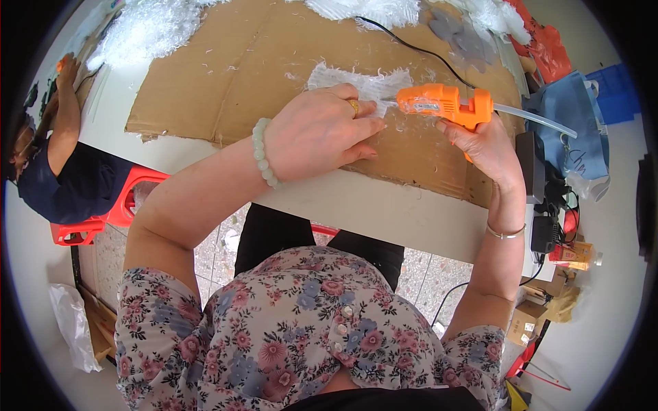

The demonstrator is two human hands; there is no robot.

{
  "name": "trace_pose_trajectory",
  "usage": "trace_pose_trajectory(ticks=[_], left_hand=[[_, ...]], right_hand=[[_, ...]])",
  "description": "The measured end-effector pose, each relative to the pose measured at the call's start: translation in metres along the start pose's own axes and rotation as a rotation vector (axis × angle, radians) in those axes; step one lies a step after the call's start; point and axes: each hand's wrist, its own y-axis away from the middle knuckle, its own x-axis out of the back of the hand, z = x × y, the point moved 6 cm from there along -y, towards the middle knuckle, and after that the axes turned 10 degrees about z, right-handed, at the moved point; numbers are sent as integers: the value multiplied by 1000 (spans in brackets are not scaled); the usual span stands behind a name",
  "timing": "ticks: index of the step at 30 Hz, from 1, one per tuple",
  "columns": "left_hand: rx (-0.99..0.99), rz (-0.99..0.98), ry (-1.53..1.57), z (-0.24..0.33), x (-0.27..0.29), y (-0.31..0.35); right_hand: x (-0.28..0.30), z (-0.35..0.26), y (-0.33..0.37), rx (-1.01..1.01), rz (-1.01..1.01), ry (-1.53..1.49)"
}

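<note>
An orange hot glue gun [439,103] sits in my right hand [488,145], fingers closed round its handle. A translucent glue stick [538,118] pokes out of its back, and its nozzle points left. The nozzle tip is at the right part of a white fringed piece of fabric [336,77], which lies on brown cardboard. My left hand [329,127] rests over the near edge of this piece, fingers bent and holding it down close to the nozzle. The palm hides part of the fabric, and whether anything small is between the fingertips cannot be made out.
The cardboard sheet [185,96] covers much of the white table [356,205]. White shredded fluff [147,34] is heaped at the far left. A black cord [418,46] crosses the far right side. A blue bag [572,130] hangs at right. Another person [62,164] sits at left.
</note>
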Motion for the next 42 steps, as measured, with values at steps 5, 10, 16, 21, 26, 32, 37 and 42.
trace_pose_trajectory(ticks=[5,10,16,21,26,32,37,42], left_hand=[[-9,15,-22,-1,0,1],[4,18,-10,-1,0,2],[6,30,-14,-2,1,2],[16,20,-6,-2,1,2],[4,21,-13,-2,1,2],[16,28,12,-3,1,1],[14,37,22,-3,2,2],[7,36,9,-3,2,3]], right_hand=[[0,-3,0,39,47,18],[17,11,1,-67,32,-178],[21,6,5,-47,2,-120],[15,6,4,-46,-12,-104],[6,8,0,-19,-22,-114],[-2,11,-5,7,11,-13],[1,7,-6,-28,120,-71],[21,17,-4,-94,84,-190]])
